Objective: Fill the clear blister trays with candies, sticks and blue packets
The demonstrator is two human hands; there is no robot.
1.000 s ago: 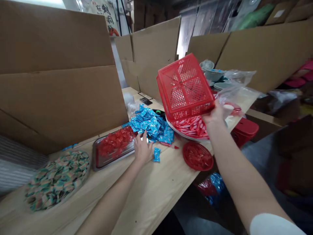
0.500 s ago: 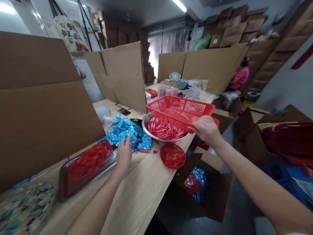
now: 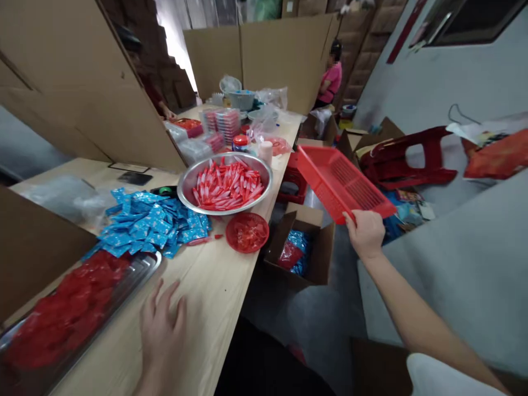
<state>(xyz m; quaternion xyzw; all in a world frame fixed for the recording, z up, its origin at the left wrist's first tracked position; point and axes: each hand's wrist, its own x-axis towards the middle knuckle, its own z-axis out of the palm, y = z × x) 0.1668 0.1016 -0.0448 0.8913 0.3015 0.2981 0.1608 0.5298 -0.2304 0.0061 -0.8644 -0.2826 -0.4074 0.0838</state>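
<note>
My right hand grips the near end of a red plastic basket with slotted sides, held tilted in the air to the right of the table. Low over the tabletop, my left hand has its fingers spread and holds nothing. Ahead of it lies a heap of blue printed packets. A metal bowl full of red-and-white tubes stands beyond, with a small round red basket of clear red pieces just in front. A metal tray of red wrapped pieces sits at the left.
An open cardboard box with blue and red packages stands on the floor beside the table. Cardboard panels rise at the left. A person in pink is at the back. A red plastic stool lies at the right.
My right hand has carried the red basket off from over the metal bowl, out to the right past the table's edge. My left hand has drawn back from the blue packets. The view has turned right.
</note>
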